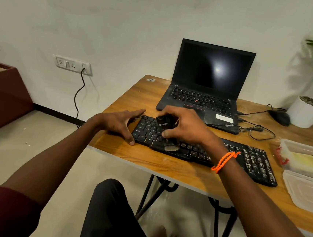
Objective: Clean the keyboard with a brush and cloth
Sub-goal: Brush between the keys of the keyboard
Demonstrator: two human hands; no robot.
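while left hand [121,123] steadies keyboard [224,155], brush [165,127] in right hand [185,124]

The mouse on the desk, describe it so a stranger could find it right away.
On the wooden desk, look right of the open laptop, toward the white plant pot. The mouse lies just left of that pot: small, rounded, black, trailing a thin cable.
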